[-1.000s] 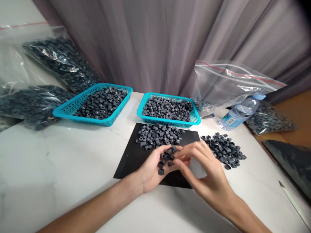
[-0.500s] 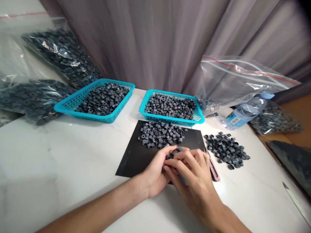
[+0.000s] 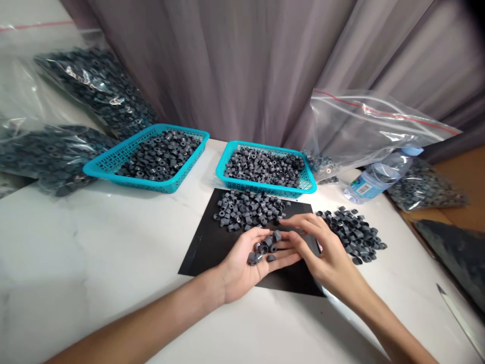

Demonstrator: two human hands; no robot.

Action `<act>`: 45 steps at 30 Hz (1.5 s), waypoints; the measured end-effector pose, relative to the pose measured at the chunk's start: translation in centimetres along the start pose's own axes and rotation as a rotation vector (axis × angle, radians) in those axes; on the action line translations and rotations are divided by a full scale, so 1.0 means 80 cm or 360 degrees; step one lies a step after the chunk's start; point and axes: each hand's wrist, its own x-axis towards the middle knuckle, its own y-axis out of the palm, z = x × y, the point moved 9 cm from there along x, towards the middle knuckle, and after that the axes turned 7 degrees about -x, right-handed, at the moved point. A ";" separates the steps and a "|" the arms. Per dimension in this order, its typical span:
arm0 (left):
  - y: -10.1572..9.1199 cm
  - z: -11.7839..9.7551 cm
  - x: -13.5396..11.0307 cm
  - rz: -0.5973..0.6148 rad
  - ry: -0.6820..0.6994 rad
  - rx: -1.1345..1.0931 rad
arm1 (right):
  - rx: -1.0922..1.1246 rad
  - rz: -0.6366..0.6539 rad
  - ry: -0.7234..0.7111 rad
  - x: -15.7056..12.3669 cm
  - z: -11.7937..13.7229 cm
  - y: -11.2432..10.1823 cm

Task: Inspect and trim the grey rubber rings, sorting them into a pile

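My left hand (image 3: 242, 268) is turned palm up, cupping several small dark grey plastic rings (image 3: 267, 245) on its palm and fingers. Some of these rings show a hollow end. Just to its right, my right hand (image 3: 322, 245) is held palm down with thumb and fingers apart. Its forefinger tip is by a single ring at the near edge of a heap of loose rings (image 3: 250, 208). That heap lies on a black mat (image 3: 204, 247) under both hands. I see nothing gripped in the right hand, though its inner side is partly hidden.
Two blue plastic baskets (image 3: 172, 183) (image 3: 261, 189) of rings stand behind the mat. Another pile of rings (image 3: 354, 235) lies on the right, near a water bottle (image 3: 382, 177) and a zip bag (image 3: 341, 121). Filled bags (image 3: 60, 156) sit at left; a pointed blade-like strip (image 3: 454, 313) lies front right.
My right hand has moved from over my left palm up and right, its fingers opening out. The left hand has flattened, showing the rings in it. The pink-handled tool is now mostly hidden.
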 end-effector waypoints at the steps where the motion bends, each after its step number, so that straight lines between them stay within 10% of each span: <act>1: -0.001 0.001 0.000 -0.0003 -0.0017 0.0012 | 0.0077 0.0079 0.0037 0.003 -0.007 0.002; 18: -0.009 -0.001 0.002 0.0005 -0.0042 0.0300 | 0.0174 0.0395 -0.0219 0.000 0.012 0.009; 34: 0.011 -0.015 0.001 0.0179 0.0164 0.0722 | 0.0526 0.0196 0.0122 0.013 -0.020 -0.008; 45: -0.008 -0.019 0.006 -0.0057 0.0164 0.0530 | 0.0531 0.0037 0.0172 0.007 -0.019 -0.015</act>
